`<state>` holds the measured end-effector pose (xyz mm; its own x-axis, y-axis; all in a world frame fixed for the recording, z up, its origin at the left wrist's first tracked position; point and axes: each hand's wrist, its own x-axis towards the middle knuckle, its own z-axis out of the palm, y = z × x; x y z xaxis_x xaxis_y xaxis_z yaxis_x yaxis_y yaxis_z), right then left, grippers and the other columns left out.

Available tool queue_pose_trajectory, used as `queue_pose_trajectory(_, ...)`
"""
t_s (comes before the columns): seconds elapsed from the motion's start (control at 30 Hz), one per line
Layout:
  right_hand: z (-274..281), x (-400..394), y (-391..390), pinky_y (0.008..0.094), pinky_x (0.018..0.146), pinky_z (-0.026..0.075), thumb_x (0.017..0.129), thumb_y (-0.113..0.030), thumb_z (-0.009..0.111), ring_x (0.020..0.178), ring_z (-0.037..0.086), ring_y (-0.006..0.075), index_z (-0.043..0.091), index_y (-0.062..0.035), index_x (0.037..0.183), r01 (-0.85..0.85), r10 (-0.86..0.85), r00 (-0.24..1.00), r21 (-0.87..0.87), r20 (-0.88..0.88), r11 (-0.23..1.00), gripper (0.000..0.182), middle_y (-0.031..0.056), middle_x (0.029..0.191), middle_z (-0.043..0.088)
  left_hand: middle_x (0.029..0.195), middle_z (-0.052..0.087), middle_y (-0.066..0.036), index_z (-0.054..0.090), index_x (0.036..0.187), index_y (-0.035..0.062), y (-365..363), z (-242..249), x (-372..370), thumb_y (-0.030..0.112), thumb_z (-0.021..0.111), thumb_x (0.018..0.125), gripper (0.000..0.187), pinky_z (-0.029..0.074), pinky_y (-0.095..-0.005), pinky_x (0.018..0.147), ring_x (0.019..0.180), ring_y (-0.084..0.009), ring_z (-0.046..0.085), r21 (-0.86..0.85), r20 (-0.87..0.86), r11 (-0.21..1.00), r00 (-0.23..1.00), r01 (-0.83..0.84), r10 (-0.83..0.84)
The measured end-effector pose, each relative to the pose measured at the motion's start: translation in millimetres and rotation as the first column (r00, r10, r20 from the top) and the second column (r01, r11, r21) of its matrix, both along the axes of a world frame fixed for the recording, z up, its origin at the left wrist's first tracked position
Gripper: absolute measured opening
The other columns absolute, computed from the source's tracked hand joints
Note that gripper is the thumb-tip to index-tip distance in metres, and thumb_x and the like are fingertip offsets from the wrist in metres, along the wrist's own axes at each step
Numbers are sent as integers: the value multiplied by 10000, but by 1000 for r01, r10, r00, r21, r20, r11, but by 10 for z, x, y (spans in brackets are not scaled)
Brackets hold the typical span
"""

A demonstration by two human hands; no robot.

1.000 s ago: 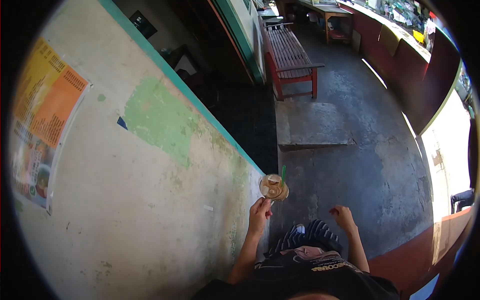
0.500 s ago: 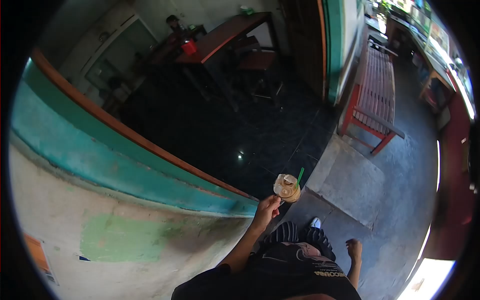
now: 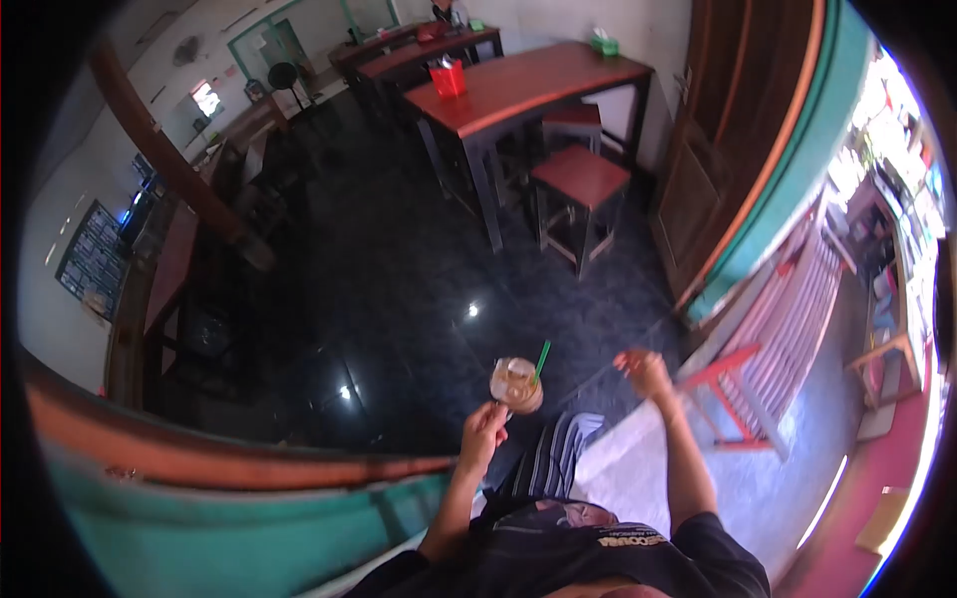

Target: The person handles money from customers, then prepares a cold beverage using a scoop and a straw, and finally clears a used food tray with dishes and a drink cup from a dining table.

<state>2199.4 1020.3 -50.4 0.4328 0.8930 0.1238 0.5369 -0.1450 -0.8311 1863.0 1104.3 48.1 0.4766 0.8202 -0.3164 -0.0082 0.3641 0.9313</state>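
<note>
My left hand (image 3: 485,427) is closed around the handle of a glass mug (image 3: 523,397) of light-brown iced drink. Ice shows at its top, and a green straw (image 3: 541,357) leans out on the right side. The mug is held out in front of my body, above the dark floor. To the right of it, my right hand (image 3: 644,371) is raised with its fingers loosely extended toward the mug. It holds nothing and is apart from the mug; its fingers are slightly blurred.
Ahead, glossy dark tiles (image 3: 399,289) cover the room's floor. A long red-brown table (image 3: 538,85) carries a red container (image 3: 448,78) and a green tissue box (image 3: 604,42). A stool (image 3: 581,177) stands beside it. An open wooden door (image 3: 713,169) and slatted bench (image 3: 788,319) are right.
My body has turned and moved forward into the doorway, so more of the room shows. The mug stays in my left hand. My right hand has risen from my side to the front.
</note>
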Motion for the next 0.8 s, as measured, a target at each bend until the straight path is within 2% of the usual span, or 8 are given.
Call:
queue_pose_trajectory(0.03, -136, 75, 248, 253, 614, 503, 742, 136, 424, 707, 628, 133, 663, -30, 882, -32, 29, 998, -48, -64, 998, 323, 61, 787, 670, 626, 457, 60, 540, 764, 116, 295, 138, 179, 300, 562, 911, 236, 312, -175, 425, 502, -24, 450, 27, 14, 999, 1000, -24, 23)
queue_pose_trajectory(0.13, 206, 126, 706, 253, 596, 487, 768, 98, 418, 667, 612, 127, 661, -18, 863, -188, 206, 974, -168, 96, 968, 285, 67, 762, 662, 608, 446, 65, 542, 751, 120, 774, 557, 423, 318, 571, 904, 252, 308, -179, 417, 493, -20, 444, 4, -39, 993, 992, -121, 121)
queue_pose_trajectory(0.17, 532, 122, 876, 262, 597, 478, 806, 46, 424, 665, 612, 134, 652, -10, 874, -190, 202, 979, -278, 17, 942, 244, 71, 752, 658, 606, 443, 66, 533, 737, 121, 983, 667, 495, 316, 571, 904, 260, 310, -178, 417, 493, -21, 443, 27, -42, 991, 990, -132, 133)
queue_pose_trajectory(0.4, 917, 668, 2170, 272, 638, 493, 830, 18, 425, 687, 613, 140, 640, -13, 942, -272, 247, 960, -228, -132, 935, 244, 71, 779, 663, 605, 447, 41, 482, 684, 112, 2317, 1372, 855, 296, 559, 911, 302, 313, -192, 424, 490, -45, 439, 41, -53, 966, 965, -256, 258)
queue_pose_trajectory(0.53, 1377, 634, 3305, 277, 685, 502, 834, 3, 470, 777, 638, 164, 627, -29, 989, -402, 383, 910, -117, -159, 908, 223, 86, 883, 669, 600, 431, 62, 496, 684, 108, 3136, 1396, 990, 294, 566, 905, 298, 319, -187, 430, 482, -26, 407, 83, -18, 951, 953, -299, 302)
queue_pose_trajectory(0.63, 1546, 528, 4342, 281, 680, 507, 814, 6, 506, 829, 644, 179, 616, -39, 1012, -470, 470, 872, 32, -141, 882, 231, 84, 948, 659, 593, 425, 60, 486, 672, 101, 3793, 1431, 1105, 283, 561, 908, 308, 322, -192, 441, 497, -24, 407, 50, -98, 941, 936, -334, 337)
queue_pose_trajectory(0.7, 1638, 442, 5008, 275, 672, 507, 801, 0, 540, 851, 636, 173, 607, -49, 1035, -546, 554, 826, 101, -100, 832, 249, 68, 975, 645, 588, 420, 55, 477, 664, 96, 4251, 1396, 1144, 269, 559, 911, 313, 323, -201, 451, 504, -27, 400, 140, -113, 941, 939, -309, 325)
queue_pose_trajectory(0.8, 2026, 257, 6013, 301, 826, 463, 761, -81, 669, 1077, 527, 189, 489, -115, 1247, -711, 691, 696, -46, -197, 702, 519, 75, 1212, 517, 582, 415, 48, 473, 663, 89, 4997, 1560, 1194, 261, 556, 914, 316, 322, -205, 457, 509, -34, 400, 183, -140, 933, 931, -311, 337)
